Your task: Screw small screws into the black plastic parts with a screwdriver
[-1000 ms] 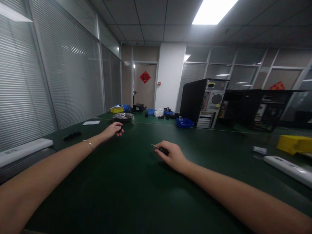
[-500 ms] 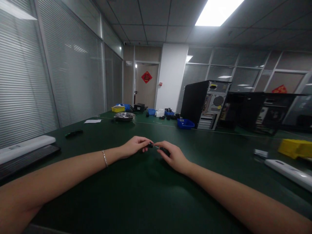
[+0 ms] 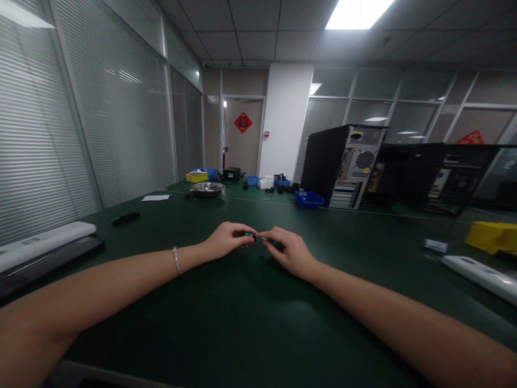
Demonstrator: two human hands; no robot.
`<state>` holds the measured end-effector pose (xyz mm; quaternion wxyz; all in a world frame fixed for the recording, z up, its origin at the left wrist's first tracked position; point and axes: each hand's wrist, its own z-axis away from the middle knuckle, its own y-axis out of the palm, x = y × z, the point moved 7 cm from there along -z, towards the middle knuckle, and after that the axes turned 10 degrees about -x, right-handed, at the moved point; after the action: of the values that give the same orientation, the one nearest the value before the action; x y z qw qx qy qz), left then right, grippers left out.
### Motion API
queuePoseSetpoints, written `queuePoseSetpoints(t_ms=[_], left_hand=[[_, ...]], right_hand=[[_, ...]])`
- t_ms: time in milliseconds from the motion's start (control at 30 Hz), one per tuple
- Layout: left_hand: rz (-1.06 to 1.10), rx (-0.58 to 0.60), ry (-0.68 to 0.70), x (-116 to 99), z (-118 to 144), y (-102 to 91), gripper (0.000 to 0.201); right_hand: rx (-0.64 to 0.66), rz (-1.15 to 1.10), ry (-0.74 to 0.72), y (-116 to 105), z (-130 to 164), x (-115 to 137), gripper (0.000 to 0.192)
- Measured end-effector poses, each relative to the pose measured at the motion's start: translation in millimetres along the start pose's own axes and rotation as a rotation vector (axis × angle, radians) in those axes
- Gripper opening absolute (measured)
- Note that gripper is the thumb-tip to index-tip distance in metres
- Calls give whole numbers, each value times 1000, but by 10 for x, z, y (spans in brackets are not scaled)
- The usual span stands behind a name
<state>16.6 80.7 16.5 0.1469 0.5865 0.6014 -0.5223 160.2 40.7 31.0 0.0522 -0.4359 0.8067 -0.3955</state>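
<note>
Both hands meet above the green tabletop (image 3: 250,318). My left hand (image 3: 226,237) pinches a small black part (image 3: 254,237) between thumb and fingertips; its exact kind is too small to make out. My right hand (image 3: 293,250) is curled just to the right, its index fingertip reaching the black part. Within its fingers a dark handle (image 3: 278,246) shows, seemingly the thin screwdriver seen a moment earlier; its metal shaft cannot be made out now.
A keyboard (image 3: 52,264) and a long white case (image 3: 48,245) lie left, near a dark tool (image 3: 126,217). Farther back are a metal bowl (image 3: 207,189), a blue bin (image 3: 309,199) and a computer tower (image 3: 329,167). At right sit a yellow bin (image 3: 490,237) and a white device (image 3: 480,277).
My right index finger has stretched to the black part, and the screwdriver's shaft no longer shows. The black part has turned slightly in my left fingers. The view has tilted a little downward.
</note>
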Motion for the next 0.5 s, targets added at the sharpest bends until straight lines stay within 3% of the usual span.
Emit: queuePoseSetpoints(t_ms=[500], left_hand=[[-77, -43, 140, -225, 91, -12, 32]], right_hand=[[-55, -91, 2, -51, -4, 39, 21]])
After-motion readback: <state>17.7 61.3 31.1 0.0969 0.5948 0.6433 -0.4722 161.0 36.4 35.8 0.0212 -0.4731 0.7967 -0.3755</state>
